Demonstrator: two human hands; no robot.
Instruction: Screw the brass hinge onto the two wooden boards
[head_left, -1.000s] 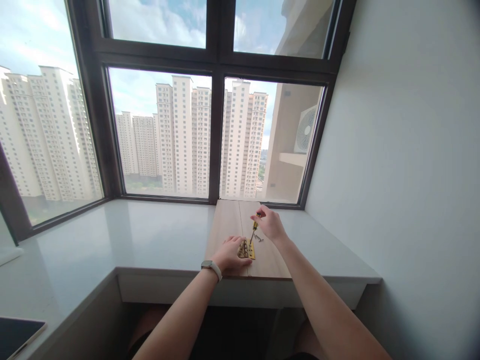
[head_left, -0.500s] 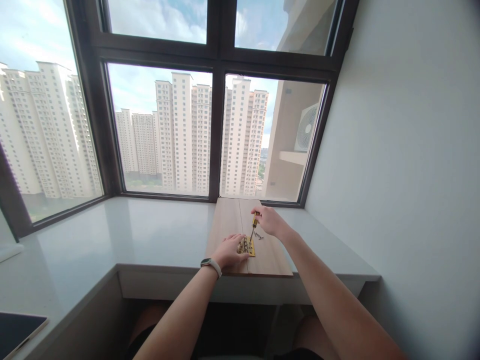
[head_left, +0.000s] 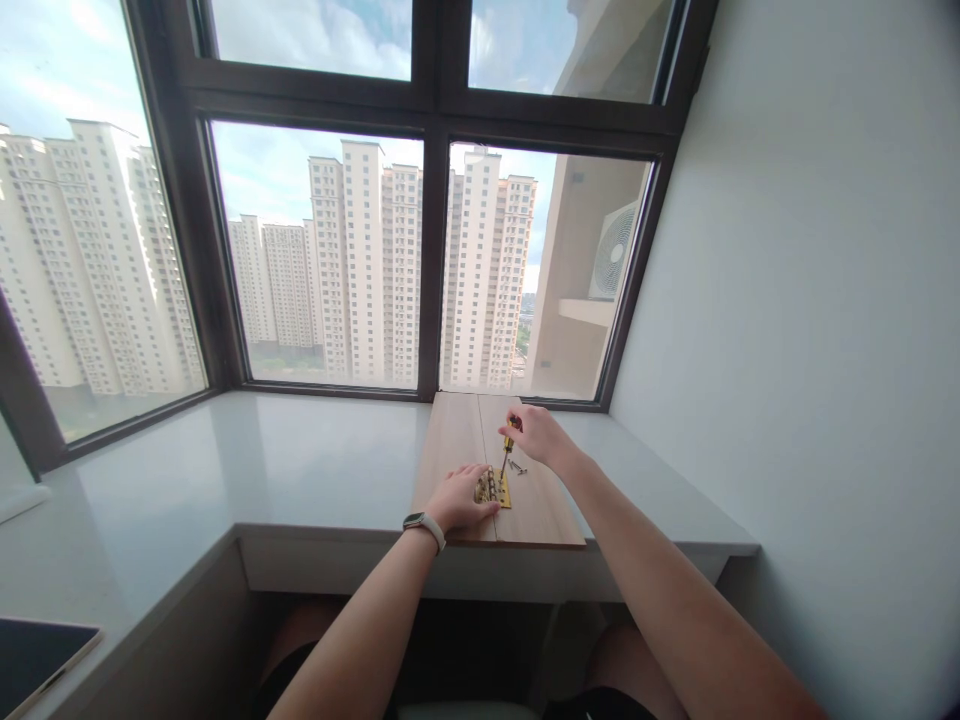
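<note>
A brass hinge (head_left: 503, 492) lies across the seam between two light wooden boards (head_left: 541, 515). My left hand (head_left: 461, 497) steadies it, thumb at the near edge and fingers over the left leaf, which they partly hide. My right hand (head_left: 536, 432) grips a screwdriver (head_left: 508, 442) with a yellow, dark-marked handle. The shaft points down, and its tip meets the right leaf near a hole; whether a screw sits under the tip is too small to tell. Several loose screws (head_left: 519, 468) lie on the right board just beyond the hinge.
The boards rest on a pale windowsill counter (head_left: 330, 470), reaching its front edge. Dark window frames (head_left: 431, 270) stand behind, and a white wall (head_left: 795, 300) rises on the right. A dark flat device (head_left: 41, 655) lies at the lower left.
My right hand has turned slightly around the screwdriver handle, its fingers shifting. The screwdriver tip stays on the hinge, and my left hand keeps its place. The view has tilted very slightly.
</note>
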